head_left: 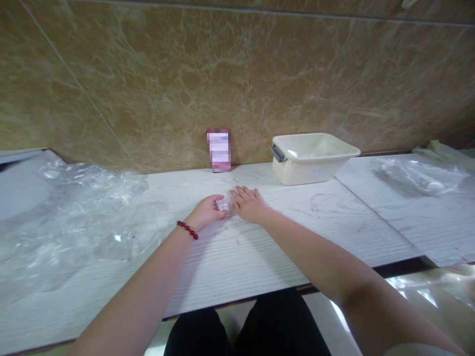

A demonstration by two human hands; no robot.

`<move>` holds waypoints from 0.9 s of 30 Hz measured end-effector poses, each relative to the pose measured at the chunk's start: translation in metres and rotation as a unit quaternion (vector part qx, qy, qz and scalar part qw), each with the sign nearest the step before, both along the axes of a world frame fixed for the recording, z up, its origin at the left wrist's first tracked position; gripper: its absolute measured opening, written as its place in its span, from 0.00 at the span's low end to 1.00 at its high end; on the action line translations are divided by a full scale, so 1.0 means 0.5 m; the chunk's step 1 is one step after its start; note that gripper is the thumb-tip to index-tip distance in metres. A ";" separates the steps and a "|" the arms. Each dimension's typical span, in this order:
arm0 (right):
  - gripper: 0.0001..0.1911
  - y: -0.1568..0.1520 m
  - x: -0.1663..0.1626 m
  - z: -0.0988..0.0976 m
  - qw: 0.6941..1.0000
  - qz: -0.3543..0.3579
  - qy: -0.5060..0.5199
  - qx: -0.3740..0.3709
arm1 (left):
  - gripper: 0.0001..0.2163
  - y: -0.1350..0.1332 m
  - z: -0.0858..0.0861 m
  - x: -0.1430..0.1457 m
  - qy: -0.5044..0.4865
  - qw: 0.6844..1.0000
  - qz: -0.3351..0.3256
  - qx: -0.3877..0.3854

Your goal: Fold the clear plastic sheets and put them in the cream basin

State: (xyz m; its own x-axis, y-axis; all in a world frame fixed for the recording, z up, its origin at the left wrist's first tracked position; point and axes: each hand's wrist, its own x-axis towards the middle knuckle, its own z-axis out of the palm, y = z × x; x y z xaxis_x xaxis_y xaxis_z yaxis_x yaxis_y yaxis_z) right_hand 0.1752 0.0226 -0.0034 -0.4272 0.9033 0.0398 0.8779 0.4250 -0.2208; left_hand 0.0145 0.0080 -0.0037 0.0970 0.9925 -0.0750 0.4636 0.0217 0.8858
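Both my hands meet at the middle of the white wood-grain table (237, 257). My left hand (205, 211), with a red bead bracelet (187, 229) on its wrist, has its fingers curled round a small clear plastic packet (223, 203). My right hand (248, 201) lies beside it, fingers stretched out flat on the table and touching the packet's right side. Most of the packet is covered by the two hands.
A cream plastic basin (315, 157) with a grey handle stands at the back right. A small pink box (218, 150) leans on the brown marble wall. Crumpled clear plastic film (81, 217) covers the left of the table; another sheet (419, 175) lies far right.
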 end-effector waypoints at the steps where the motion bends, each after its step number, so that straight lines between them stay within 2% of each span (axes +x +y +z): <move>1: 0.26 0.005 0.005 0.000 1.000 -0.013 -0.002 -0.008 | 0.28 -0.001 0.001 0.000 0.004 1.000 0.002 0.002; 7: 0.27 0.035 0.043 -0.005 0.993 -0.107 -0.026 -0.041 | 0.26 -0.014 0.018 0.002 0.039 0.998 -0.006 0.047; 10: 0.27 0.045 0.061 0.004 0.981 -0.190 -0.008 0.027 | 0.25 -0.018 0.031 -0.001 0.091 0.990 -0.034 0.105; 12: 0.25 0.053 0.068 0.015 0.968 -0.230 0.049 0.086 | 0.25 -0.018 0.038 -0.005 0.113 0.983 -0.044 0.138; 14: 0.23 0.061 0.071 0.026 0.954 -0.245 0.138 0.107 | 0.25 -0.017 0.043 -0.007 0.115 0.981 -0.028 0.155; 16: 0.23 0.065 0.068 0.032 0.934 -0.242 0.253 0.067 | 0.25 -0.016 0.047 -0.008 0.104 0.981 0.003 0.165; 19: 0.28 0.061 0.054 0.031 0.876 -0.222 0.425 -0.043 | 0.26 -0.017 0.054 -0.006 0.067 0.981 0.039 0.177; 22: 0.30 0.042 0.033 0.031 0.826 -0.221 0.516 -0.047 | 0.26 -0.021 0.063 -0.002 0.034 0.978 0.062 0.195; 24: 0.25 0.022 0.017 0.039 0.799 -0.220 0.555 -0.069 | 0.27 -0.026 0.069 0.000 0.012 0.974 0.076 0.213; 26: 0.19 -0.003 0.001 0.050 0.749 -0.188 0.606 -0.191 | 0.27 -0.031 0.071 0.003 -0.020 0.967 0.089 0.237; 27: 0.17 -0.016 -0.007 0.056 0.709 -0.159 0.629 -0.276 | 0.27 -0.034 0.071 0.005 -0.038 0.963 0.095 0.248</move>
State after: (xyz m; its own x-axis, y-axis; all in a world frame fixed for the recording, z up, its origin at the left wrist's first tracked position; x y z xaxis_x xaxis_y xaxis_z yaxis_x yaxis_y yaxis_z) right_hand 0.1719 0.0146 0.0244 -0.1380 0.9723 -0.1889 -0.1290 -0.2067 -0.9699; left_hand 0.0169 -0.0089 0.0320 -0.1034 0.9044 0.4139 0.4265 -0.3356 0.8399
